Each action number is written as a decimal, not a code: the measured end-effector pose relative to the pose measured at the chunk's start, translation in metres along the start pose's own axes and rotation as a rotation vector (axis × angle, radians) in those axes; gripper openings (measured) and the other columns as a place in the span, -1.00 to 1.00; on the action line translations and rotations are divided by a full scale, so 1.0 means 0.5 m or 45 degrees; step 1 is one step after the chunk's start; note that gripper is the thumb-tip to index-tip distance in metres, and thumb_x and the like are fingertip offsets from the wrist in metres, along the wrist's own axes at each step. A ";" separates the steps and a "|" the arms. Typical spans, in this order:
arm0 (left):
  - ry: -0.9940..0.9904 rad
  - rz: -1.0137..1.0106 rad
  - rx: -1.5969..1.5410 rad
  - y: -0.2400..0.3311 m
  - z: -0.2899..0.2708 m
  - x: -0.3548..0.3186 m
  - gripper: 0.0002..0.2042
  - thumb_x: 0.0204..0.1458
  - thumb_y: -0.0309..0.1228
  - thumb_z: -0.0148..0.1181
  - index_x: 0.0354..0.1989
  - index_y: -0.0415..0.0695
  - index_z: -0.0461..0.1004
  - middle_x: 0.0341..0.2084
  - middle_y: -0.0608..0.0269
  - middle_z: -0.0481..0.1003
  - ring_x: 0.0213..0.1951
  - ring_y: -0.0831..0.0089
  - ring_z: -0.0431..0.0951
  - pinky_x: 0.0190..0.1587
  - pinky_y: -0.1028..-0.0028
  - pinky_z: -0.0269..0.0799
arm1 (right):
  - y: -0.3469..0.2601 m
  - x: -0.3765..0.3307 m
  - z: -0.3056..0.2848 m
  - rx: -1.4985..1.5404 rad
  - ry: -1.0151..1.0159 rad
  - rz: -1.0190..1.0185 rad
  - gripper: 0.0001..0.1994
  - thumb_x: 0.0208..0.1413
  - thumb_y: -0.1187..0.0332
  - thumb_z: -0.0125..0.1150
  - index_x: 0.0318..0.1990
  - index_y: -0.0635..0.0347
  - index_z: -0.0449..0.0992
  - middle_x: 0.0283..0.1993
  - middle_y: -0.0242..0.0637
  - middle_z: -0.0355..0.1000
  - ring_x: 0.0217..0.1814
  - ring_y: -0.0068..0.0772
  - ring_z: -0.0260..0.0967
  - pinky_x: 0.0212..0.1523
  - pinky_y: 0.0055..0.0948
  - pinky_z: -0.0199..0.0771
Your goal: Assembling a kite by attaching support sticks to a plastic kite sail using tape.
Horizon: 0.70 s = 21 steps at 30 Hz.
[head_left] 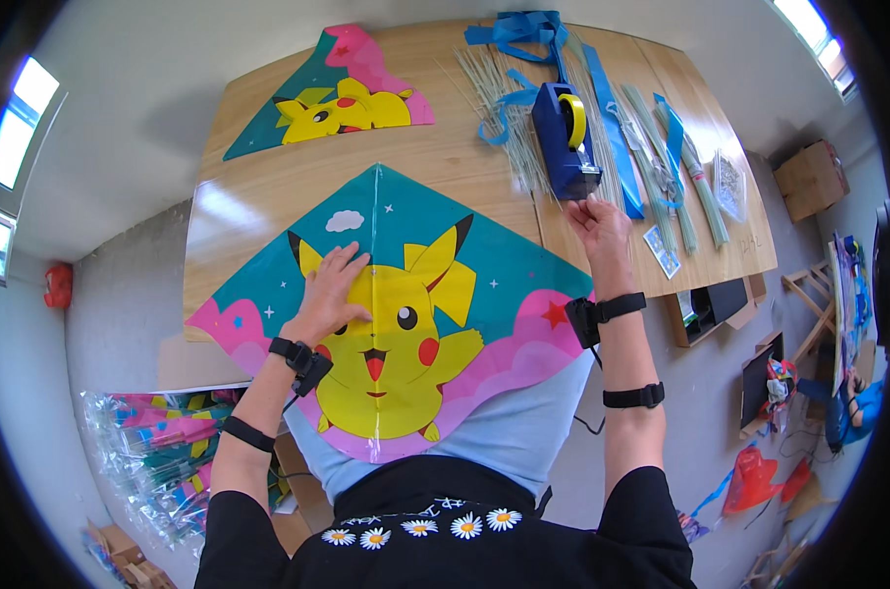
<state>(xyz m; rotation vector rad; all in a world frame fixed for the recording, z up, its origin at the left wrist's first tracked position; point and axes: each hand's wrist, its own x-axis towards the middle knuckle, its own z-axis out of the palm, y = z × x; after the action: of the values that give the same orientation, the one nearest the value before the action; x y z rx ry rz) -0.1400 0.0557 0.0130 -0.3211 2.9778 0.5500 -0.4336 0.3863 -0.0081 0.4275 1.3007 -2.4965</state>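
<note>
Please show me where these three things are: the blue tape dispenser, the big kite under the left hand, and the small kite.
tape dispenser [563, 147], head view, on its blue body.
big kite [484, 339], head view, on its pink right wing.
small kite [342, 108], head view, on the yellow figure.

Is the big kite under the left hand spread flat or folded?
Spread flat: the kite shows its full diamond face on the table, left hand pressing it.

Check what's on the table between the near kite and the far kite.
Nothing: in the head view, only bare wooden table lies between the near kite and the far kite.
</note>
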 end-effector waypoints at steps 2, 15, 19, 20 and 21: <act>0.071 0.082 -0.093 -0.029 0.002 0.018 -0.19 -0.36 -0.32 0.52 0.22 -0.08 0.35 0.29 0.11 0.24 0.33 0.02 0.17 0.33 0.14 0.15 | 0.000 0.017 -0.002 -0.308 0.072 -0.063 -0.92 0.06 0.59 0.19 -0.43 0.28 0.42 -0.47 -0.20 0.46 -0.49 -0.28 0.50 -0.44 -0.31 0.57; 0.428 -0.382 -0.073 -0.133 -0.023 0.332 -0.76 -0.10 -0.43 0.29 -0.19 -0.09 0.55 -0.11 0.00 0.49 -0.02 -0.05 0.45 -0.04 0.06 0.40 | -0.031 -0.093 0.025 -0.923 -0.275 -0.185 -0.93 0.09 0.50 0.16 -0.42 0.22 0.46 -0.53 -0.38 0.42 -0.55 -0.64 0.31 -0.49 -0.62 0.25; 0.438 -0.436 -0.065 -0.108 -0.021 0.357 -0.86 -0.13 -0.43 0.29 -0.41 -0.17 0.51 -0.24 -0.04 0.54 -0.19 -0.04 0.51 -0.15 0.11 0.43 | -0.053 -0.112 0.081 -1.064 -0.509 -0.177 -0.95 0.12 0.52 0.13 -0.39 0.22 0.45 -0.49 -0.39 0.42 -0.52 -0.64 0.32 -0.46 -0.61 0.28; 0.442 -0.445 -0.066 -0.120 -0.021 0.360 -0.86 -0.13 -0.43 0.29 -0.41 -0.17 0.51 -0.24 -0.04 0.54 -0.19 -0.04 0.51 -0.15 0.11 0.43 | -0.055 -0.114 0.103 -1.093 -0.586 -0.177 -0.95 0.13 0.53 0.12 -0.38 0.22 0.44 -0.48 -0.39 0.42 -0.52 -0.63 0.33 -0.45 -0.61 0.28; 0.449 -0.412 -0.130 -0.132 -0.023 0.370 -0.88 -0.13 -0.44 0.28 -0.42 -0.17 0.52 -0.28 -0.02 0.55 -0.22 0.01 0.52 -0.17 0.16 0.43 | -0.058 -0.118 0.122 -1.097 -0.592 -0.179 -0.95 0.13 0.53 0.12 -0.38 0.22 0.44 -0.48 -0.39 0.42 -0.52 -0.63 0.33 -0.45 -0.61 0.28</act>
<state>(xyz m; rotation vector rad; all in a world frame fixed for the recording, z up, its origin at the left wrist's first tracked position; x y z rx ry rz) -0.3060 -0.0436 -0.0235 -0.9830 3.1239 0.6665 -0.3985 0.3590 0.0698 -0.4229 2.0152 -1.7018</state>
